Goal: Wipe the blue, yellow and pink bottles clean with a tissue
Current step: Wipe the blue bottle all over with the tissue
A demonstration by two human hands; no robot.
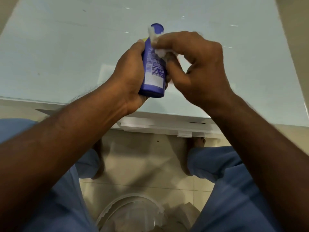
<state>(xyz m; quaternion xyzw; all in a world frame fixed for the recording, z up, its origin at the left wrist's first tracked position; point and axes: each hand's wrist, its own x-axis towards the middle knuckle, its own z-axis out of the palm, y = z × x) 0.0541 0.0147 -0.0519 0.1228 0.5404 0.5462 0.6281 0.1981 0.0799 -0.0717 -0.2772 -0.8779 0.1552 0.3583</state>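
The blue plastic bottle with a printed white label (pixel 153 64) is held above the pale glass tabletop (pixel 66 47), long axis running away from the person, leaning slightly. The left hand (pixel 130 77) wraps its lower body; the right hand (pixel 197 64) pinches a crumpled white tissue (pixel 154 39) against the bottle's upper right side, so wiping likely runs lengthwise.

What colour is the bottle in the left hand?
The bottle is blue, with a white printed label; the head view shows it.
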